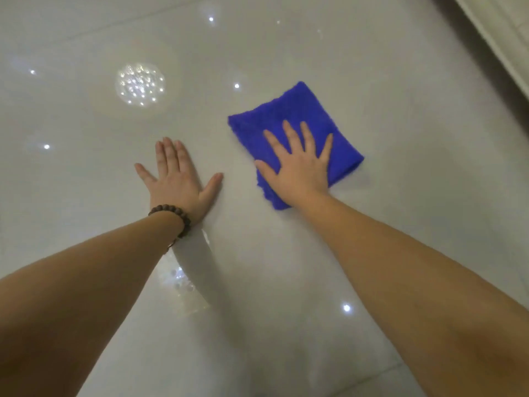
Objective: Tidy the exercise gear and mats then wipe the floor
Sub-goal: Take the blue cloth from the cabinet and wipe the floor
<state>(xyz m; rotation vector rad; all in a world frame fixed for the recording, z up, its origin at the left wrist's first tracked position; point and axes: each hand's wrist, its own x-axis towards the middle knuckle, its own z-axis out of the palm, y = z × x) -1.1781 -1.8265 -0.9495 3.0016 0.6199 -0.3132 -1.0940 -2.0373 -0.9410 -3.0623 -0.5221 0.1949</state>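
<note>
A folded blue cloth (289,116) lies flat on the glossy pale tiled floor (400,133), right of centre. My right hand (297,164) presses down on the cloth's near half with its fingers straight and spread. My left hand (177,179) rests palm down on the bare floor a little to the left of the cloth, fingers straight and thumb stretched out toward it. A dark bead bracelet (174,216) circles my left wrist. No exercise gear or mats are in view.
A pale baseboard or furniture edge (503,38) runs along the far right corner. The shiny tiles reflect a chandelier (140,84) and small ceiling lights. Faint tile seams cross the floor at the back and near the front.
</note>
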